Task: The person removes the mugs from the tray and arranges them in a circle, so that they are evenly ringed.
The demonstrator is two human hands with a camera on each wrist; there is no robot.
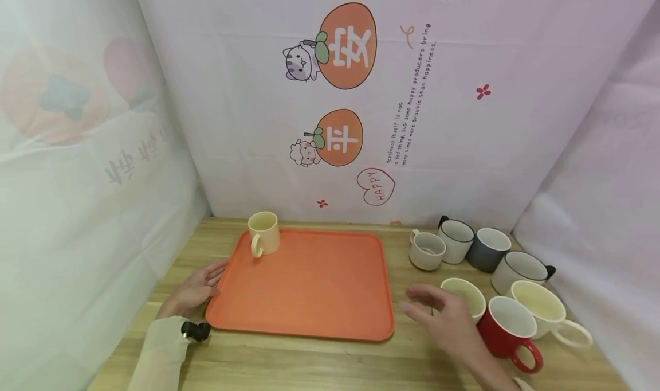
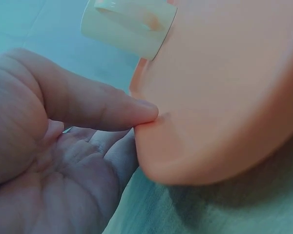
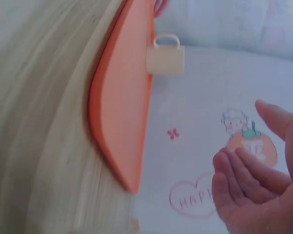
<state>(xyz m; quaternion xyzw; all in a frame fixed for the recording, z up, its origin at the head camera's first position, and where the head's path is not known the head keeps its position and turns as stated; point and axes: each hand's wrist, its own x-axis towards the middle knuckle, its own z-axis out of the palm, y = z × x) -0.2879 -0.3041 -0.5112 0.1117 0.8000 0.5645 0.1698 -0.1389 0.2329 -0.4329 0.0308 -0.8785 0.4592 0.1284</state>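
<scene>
An orange tray [image 1: 309, 293] lies on the wooden table, with a pale yellow mug [image 1: 268, 239] standing upright in its far left corner. My left hand [image 1: 193, 290] is at the tray's left edge. In the left wrist view its thumb [image 2: 132, 112] presses on the rim while the fingers lie against the outer side, pinching the edge. To the right of the tray, my right hand [image 1: 448, 325] hovers with loosely bent fingers and holds nothing. It partly covers a pale yellow-green cup [image 1: 466, 293]; a red mug [image 1: 497, 331] stands just beyond it.
Several other cups stand grouped at the right: a small whitish cup [image 1: 427, 253], a black-rimmed white mug [image 1: 456, 245], a dark grey cup [image 1: 484, 256], a white mug with black handle [image 1: 515, 273] and a large cream mug [image 1: 541, 308]. Printed white cloth [image 1: 454, 150] walls three sides.
</scene>
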